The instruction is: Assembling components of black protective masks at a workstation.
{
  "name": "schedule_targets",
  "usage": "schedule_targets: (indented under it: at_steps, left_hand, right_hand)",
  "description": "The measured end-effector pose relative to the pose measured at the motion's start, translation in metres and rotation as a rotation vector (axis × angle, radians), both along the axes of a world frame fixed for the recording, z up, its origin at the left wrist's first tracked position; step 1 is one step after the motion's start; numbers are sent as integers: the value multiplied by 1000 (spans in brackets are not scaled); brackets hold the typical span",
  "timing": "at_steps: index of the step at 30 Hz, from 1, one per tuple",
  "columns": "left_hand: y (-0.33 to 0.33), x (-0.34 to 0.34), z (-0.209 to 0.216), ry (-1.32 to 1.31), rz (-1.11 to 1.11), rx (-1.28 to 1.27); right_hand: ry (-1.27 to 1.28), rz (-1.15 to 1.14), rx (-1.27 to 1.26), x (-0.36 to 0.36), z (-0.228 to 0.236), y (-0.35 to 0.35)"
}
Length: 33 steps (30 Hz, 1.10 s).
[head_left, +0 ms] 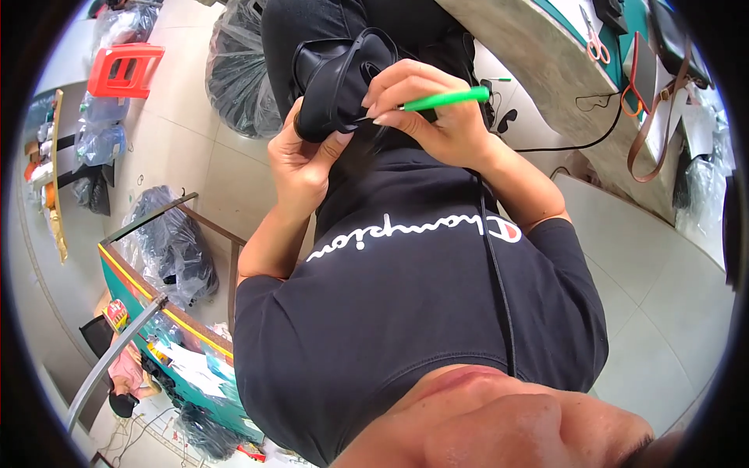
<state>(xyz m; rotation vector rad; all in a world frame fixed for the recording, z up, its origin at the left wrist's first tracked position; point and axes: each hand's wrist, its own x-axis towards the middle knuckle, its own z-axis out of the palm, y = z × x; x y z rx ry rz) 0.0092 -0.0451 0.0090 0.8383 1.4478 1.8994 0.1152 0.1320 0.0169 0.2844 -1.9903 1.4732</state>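
My left hand (300,160) grips a black moulded piece (339,78), shaped like a shoe upper with a curved strap, and holds it up over my lap. My right hand (433,109) pinches a green-handled tool (445,98) like a pen. Its thin tip touches the black piece near my left thumb. Both hands are close together in front of my dark shirt (413,312). A thin black cord (495,273) runs down the shirt.
A red plastic stool (125,69) and clear bags of black parts (238,74) stand on the tiled floor. A bench (546,47) at the upper right carries pink-handled scissors (597,43) and a brown strap (663,117). A green-topped bench (156,304) is at the lower left, with a person (129,378) beyond it.
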Motion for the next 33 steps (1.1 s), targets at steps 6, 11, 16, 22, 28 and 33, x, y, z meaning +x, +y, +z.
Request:
schedule_targets:
  at_steps: [6,11,16,22,28,33]
  left_hand:
    - [3,-4,-3,7,-16,-2]
    - [2,-5,-7,-140,-98,-14]
    - [5,-6,9,-282,-227,-55]
    - [-2,-12,-4,-418,-222,-14]
    - [1,-7,-3,-455,-148,13]
    - [9,3,1,-312,-149,19]
  right_hand:
    - [62,-174,439,0,-3,2]
    - [33,-240,520,0,-7,9]
    - [116,-300,254,-1,-7,30]
    - [-79,-216,57,0,8,25]
    - [-47,-267,-187,14,7,10]
    - [35,-390,336,-8,6,1]
